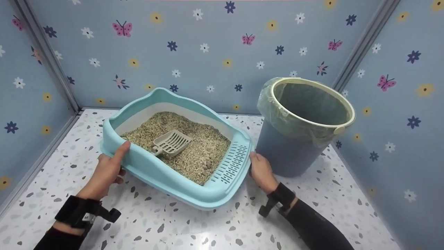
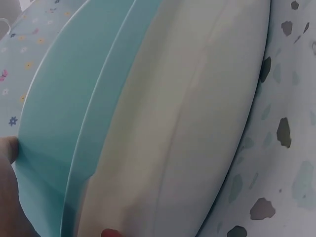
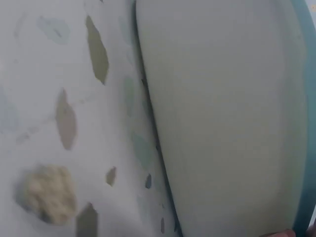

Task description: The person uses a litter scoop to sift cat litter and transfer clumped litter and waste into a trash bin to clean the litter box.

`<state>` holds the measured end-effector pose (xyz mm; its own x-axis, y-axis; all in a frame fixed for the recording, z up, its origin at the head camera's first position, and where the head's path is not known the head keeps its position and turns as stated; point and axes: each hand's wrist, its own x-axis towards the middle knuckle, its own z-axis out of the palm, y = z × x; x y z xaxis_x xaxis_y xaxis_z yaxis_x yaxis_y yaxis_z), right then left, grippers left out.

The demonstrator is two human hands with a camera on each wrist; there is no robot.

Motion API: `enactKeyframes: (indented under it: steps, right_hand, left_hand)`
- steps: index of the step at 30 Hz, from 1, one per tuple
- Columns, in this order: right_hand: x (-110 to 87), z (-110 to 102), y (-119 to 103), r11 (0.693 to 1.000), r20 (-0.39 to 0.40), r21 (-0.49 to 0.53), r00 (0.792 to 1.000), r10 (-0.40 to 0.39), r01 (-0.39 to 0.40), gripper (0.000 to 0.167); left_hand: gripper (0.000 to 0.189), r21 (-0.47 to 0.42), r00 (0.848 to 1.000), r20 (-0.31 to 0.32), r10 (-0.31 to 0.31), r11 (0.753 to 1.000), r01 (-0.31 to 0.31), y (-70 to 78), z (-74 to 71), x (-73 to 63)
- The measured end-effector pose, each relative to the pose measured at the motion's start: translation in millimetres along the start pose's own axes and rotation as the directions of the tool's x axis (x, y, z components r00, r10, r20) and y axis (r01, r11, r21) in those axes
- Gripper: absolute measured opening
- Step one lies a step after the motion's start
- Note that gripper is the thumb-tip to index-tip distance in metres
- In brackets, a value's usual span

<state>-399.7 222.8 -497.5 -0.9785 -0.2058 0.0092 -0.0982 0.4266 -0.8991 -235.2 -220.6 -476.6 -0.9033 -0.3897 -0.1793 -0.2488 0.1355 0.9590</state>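
A light blue litter box with a pale base stands turned at an angle on the speckled surface, filled with grainy tan litter. On the litter lies a beige slotted litter scoop, its handle toward the near wall. My left hand grips the box at its near left side, thumb on the blue wall and other fingers lower down. At the perforated right end, my right hand holds the edge, thumb on top. In the left wrist view a fingertip shows against the pale base.
Close behind my right hand stands a dark blue trash bin with a cream rim ring and a thin clear liner. A tan clump lies on the speckled surface beside the box. Flower-patterned walls enclose the back and sides.
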Motion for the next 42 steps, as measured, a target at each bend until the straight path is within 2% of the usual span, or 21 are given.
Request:
enactKeyframes:
  steps: [3, 6, 9, 12, 15, 20, 25, 28, 34, 38, 42]
  right_hand:
    - [-11.9, 0.2, 2.9, 0.999, 0.031, 0.036, 1.000, -0.004, 0.003, 0.048]
    - [-16.0, -0.9, 3.8, 0.995, 0.059, 0.097, 0.998, -0.010, 0.004, 0.048]
    - [-8.4, -2.9, 3.2, 0.992, 0.056, 0.124, 0.998, -0.026, 0.019, 0.046]
    - [6.5, -5.5, 1.8, 0.995, 0.023, 0.092, 0.999, -0.026, 0.024, 0.044]
    - [19.7, -7.8, 0.0, 0.998, -0.007, 0.068, 1.000, -0.006, 0.007, 0.042]
    - [25.4, -7.3, 0.1, 1.000, -0.032, 0.007, 0.999, 0.011, -0.011, 0.041]
    - [17.2, -7.6, 1.4, 0.998, -0.062, -0.069, 0.998, -0.006, 0.002, 0.042]
    - [7.3, -6.8, 3.2, 1.000, -0.053, -0.025, 0.999, -0.008, 0.006, 0.042]
    - [-10.9, -6.4, 8.7, 0.993, 0.021, 0.114, 1.000, -0.004, 0.002, 0.040]
    - [-9.2, -8.7, 9.4, 0.993, 0.036, 0.120, 0.999, -0.011, 0.007, 0.041]
    - [5.2, -10.5, 6.6, 0.999, 0.014, 0.022, 0.999, -0.037, 0.037, 0.042]
  left_hand:
    - [0.066, -0.013, 1.000, 0.004, 0.013, 1.000, -0.013, 0.3, -3.5, 8.3]
    - [0.070, -0.017, 1.000, 0.008, 0.021, 1.000, -0.021, -0.4, -2.1, 9.4]
    - [0.079, -0.003, 0.999, 0.021, 0.041, 0.999, -0.041, -1.4, 6.3, 0.3]
    - [0.087, 0.022, 0.996, 0.049, 0.071, 0.997, -0.072, -1.0, 21.0, -14.5]
    - [0.087, 0.025, 0.994, 0.060, 0.096, 0.995, -0.098, -0.9, 37.9, -26.5]
    - [0.087, 0.016, 0.995, 0.039, 0.096, 0.995, -0.097, -0.8, 53.0, -32.7]
    - [0.092, 0.015, 0.994, 0.039, 0.102, 0.995, -0.102, 0.7, 50.5, -24.3]
    - [0.096, 0.033, 0.994, 0.041, 0.104, 0.994, -0.106, -0.3, 45.5, -16.9]
    - [0.098, 0.053, 0.989, 0.042, 0.139, 0.989, -0.141, -2.6, 37.3, -3.2]
    - [0.102, 0.032, 0.982, 0.046, 0.185, 0.982, -0.186, -3.2, 42.1, -8.4]
    - [0.116, 0.023, 0.983, 0.073, 0.169, 0.985, -0.171, -4.2, 53.5, -22.9]
